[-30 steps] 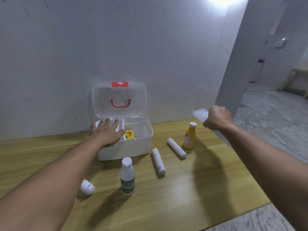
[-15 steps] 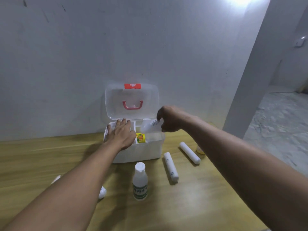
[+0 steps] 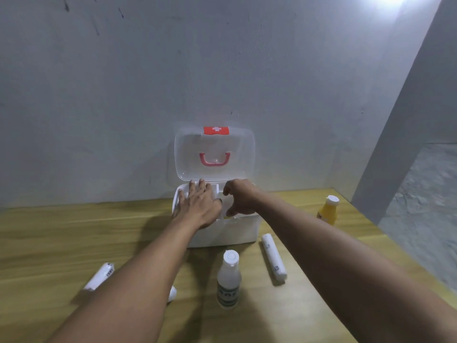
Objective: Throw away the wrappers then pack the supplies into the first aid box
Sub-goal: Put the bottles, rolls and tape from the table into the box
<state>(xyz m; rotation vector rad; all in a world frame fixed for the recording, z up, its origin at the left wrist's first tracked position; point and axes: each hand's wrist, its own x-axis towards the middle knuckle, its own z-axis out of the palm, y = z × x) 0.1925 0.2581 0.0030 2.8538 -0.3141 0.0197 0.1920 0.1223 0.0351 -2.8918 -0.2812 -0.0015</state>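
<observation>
First aid box [image 3: 222,233] sits open against the wall, clear lid [image 3: 214,154] standing upright with red cross sticker and pink handle; use it as the landmark. Left hand [image 3: 197,206] lies flat, fingers spread open, palm down over the box's left half, steadying it and gripping nothing. Right hand [image 3: 241,198] is over the box's right half, fingers curled downward into the opening; cannot tell if they pinch anything, the fingertips are hidden behind the hand. Step in hand looks like placing or settling an item inside. To do it well: keep the left palm pressing so the light box doesn't slide, lower the item fully below the rim before letting go, tuck it to one side so room is left for the taller bottles. Box contents mostly hidden by both hands; only a sliver of something yellowish shows under the right hand, not identifiable. Still outside: clear bottle with white cap [image 3: 228,280] standing just in front of the box, bandage roll [image 3: 274,258] lying front-right of it, yellow bottle [image 3: 327,211] standing well right of it, another bandage roll [image 3: 100,277] front-left, and a small white roll end [image 3: 172,293] peeking past the left forearm. No wrappers visible on the table [image 3: 61,233].
</observation>
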